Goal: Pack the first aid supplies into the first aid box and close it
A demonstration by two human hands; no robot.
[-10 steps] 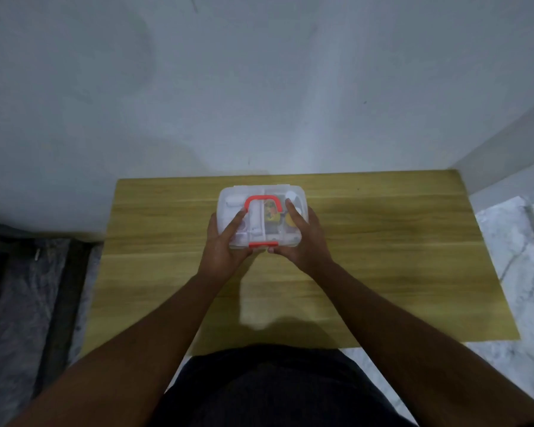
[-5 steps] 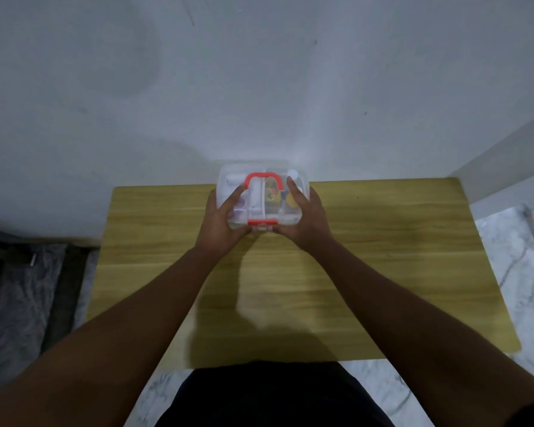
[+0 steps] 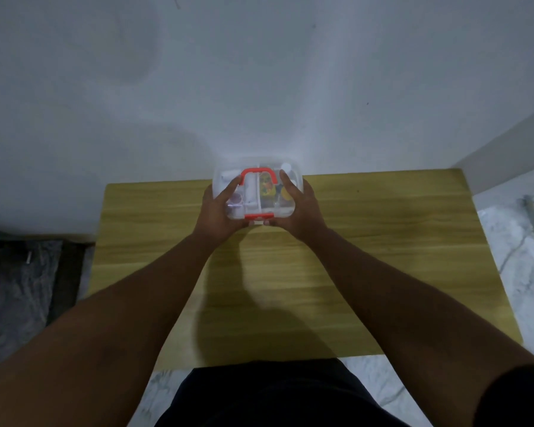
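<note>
While closed, first aid box [image 3: 257, 192] between left hand [image 3: 219, 212], right hand [image 3: 300, 211]

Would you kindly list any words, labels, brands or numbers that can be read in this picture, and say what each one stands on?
None can be read.
A colourful packet inside the clear first aid box bears a yellow, green and red print, too blurred to read.
The red handle, the red latch and the lid show no writing.
</note>
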